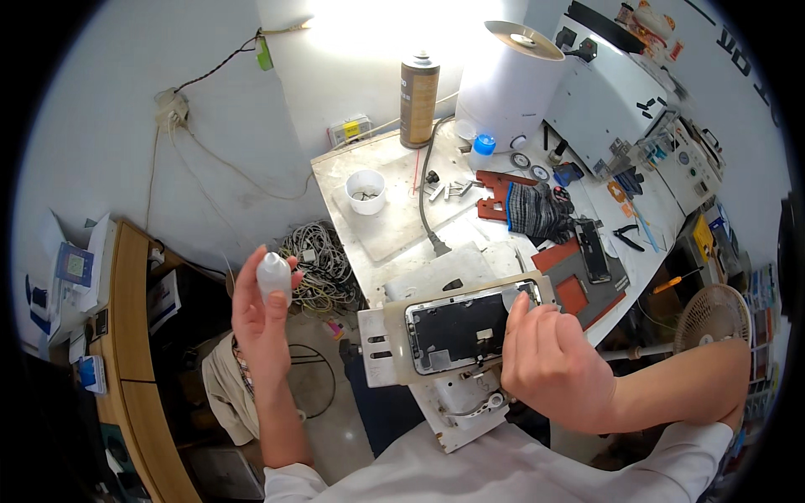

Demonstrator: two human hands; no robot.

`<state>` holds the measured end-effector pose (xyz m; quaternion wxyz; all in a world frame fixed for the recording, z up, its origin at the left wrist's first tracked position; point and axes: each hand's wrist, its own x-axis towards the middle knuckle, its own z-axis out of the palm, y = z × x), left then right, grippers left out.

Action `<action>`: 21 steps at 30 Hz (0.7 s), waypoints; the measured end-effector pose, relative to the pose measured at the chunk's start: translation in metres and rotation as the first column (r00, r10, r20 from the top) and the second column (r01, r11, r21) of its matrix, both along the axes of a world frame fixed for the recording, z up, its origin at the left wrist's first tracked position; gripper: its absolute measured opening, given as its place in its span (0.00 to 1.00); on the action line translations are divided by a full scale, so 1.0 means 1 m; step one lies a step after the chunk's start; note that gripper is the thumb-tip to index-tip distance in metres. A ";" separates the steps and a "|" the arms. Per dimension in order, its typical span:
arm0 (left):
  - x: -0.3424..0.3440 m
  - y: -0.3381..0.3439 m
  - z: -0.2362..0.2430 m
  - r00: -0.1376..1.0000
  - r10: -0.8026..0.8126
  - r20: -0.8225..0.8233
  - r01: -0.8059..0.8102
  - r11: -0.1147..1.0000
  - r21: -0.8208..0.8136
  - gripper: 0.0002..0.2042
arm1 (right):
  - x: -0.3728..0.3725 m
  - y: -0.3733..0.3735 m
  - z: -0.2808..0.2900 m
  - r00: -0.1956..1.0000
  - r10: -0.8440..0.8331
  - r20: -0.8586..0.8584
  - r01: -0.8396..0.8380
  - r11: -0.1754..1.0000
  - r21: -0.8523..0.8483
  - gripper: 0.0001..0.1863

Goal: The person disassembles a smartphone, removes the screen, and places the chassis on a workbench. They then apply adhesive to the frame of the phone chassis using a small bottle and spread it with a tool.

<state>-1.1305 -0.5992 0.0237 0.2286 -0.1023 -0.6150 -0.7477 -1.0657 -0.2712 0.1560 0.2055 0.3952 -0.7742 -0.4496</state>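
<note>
My left hand (258, 331) is raised off the table's left side, its fingers closed round a small white translucent squeeze bottle (274, 275) with a pointed cap. At the table's front, an opened phone (457, 325) lies in a metal clamp fixture (379, 352), its dark inside facing up within a pale frame. My right hand (558, 360) rests over the right end of this phone. Its fingers are pinched together near the frame's upper right corner, where a thin pale edge shows at the fingertips. What they hold is mostly hidden.
Behind the fixture stand a white tub (366, 192), a tall spray can (418, 101) and a white humidifier-like cylinder (508, 92). A grey knitted glove (538, 210), another dark phone (593, 251) and pliers (628, 238) lie to the right. A fan (711, 318) stands beyond my right forearm.
</note>
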 end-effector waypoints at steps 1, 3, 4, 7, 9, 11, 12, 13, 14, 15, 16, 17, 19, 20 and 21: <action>-0.001 -0.001 -0.009 1.000 0.006 0.019 -0.007 0.999 0.033 0.27 | 0.001 0.000 0.000 1.000 0.003 -0.010 -0.003 1.000 -0.011 0.16; -0.005 -0.002 -0.025 0.998 0.009 0.061 -0.017 0.992 0.126 0.25 | 0.002 0.000 0.001 1.000 -0.016 -0.005 0.016 1.000 -0.020 0.16; -0.008 -0.003 -0.033 0.996 0.041 0.084 -0.050 0.993 0.103 0.26 | 0.002 0.001 0.002 1.000 -0.009 -0.003 0.008 0.999 -0.047 0.16; -0.019 -0.002 -0.053 0.986 0.114 0.120 -0.118 0.993 0.029 0.26 | 0.004 0.004 0.004 1.000 0.010 -0.011 -0.011 0.996 -0.083 0.15; -0.027 0.000 -0.064 0.985 0.119 0.128 -0.125 0.991 0.042 0.25 | 0.007 0.004 0.005 0.999 0.021 -0.031 -0.024 0.994 -0.105 0.15; -0.034 0.001 -0.071 0.984 0.115 0.133 -0.124 0.991 0.059 0.24 | 0.010 0.005 0.007 0.996 0.002 -0.087 -0.016 0.987 -0.158 0.16; -0.038 0.001 -0.073 0.982 0.120 0.143 -0.127 0.991 0.039 0.24 | 0.011 0.006 0.008 0.992 -0.016 -0.126 -0.006 0.986 -0.168 0.16; -0.044 0.000 -0.073 0.981 0.124 0.150 -0.128 0.992 0.018 0.25 | 0.013 0.010 0.013 0.995 -0.065 -0.070 0.045 0.966 -0.255 0.16; -0.051 -0.001 -0.073 0.979 0.127 0.157 -0.128 0.992 -0.003 0.25 | 0.014 0.015 0.017 0.995 -0.074 -0.068 0.048 0.943 -0.328 0.17; -0.060 -0.002 -0.071 0.976 0.150 0.159 -0.145 0.988 -0.042 0.24 | 0.015 0.022 0.023 0.994 -0.084 -0.072 0.049 0.919 -0.392 0.17; -0.075 -0.004 -0.068 0.980 0.148 0.134 -0.141 0.988 -0.060 0.24 | 0.015 0.030 0.028 0.992 -0.096 -0.086 0.048 0.895 -0.444 0.17; -0.093 -0.006 -0.065 0.984 0.144 0.107 -0.136 0.988 -0.072 0.23 | 0.013 0.041 0.033 0.993 -0.103 -0.065 0.055 0.852 -0.520 0.17; -0.130 -0.008 -0.060 0.986 0.151 0.073 -0.139 0.980 -0.143 0.22 | 0.011 0.064 0.040 0.990 -0.135 -0.031 0.085 0.765 -0.638 0.16; -0.151 -0.007 -0.057 0.985 0.161 0.064 -0.146 0.969 -0.199 0.22 | 0.012 0.073 0.039 0.988 -0.155 -0.012 0.103 0.709 -0.697 0.15; -0.169 -0.007 -0.056 0.990 0.141 0.033 -0.130 0.967 -0.221 0.22 | 0.016 0.082 0.036 0.981 -0.191 0.022 0.143 0.652 -0.745 0.14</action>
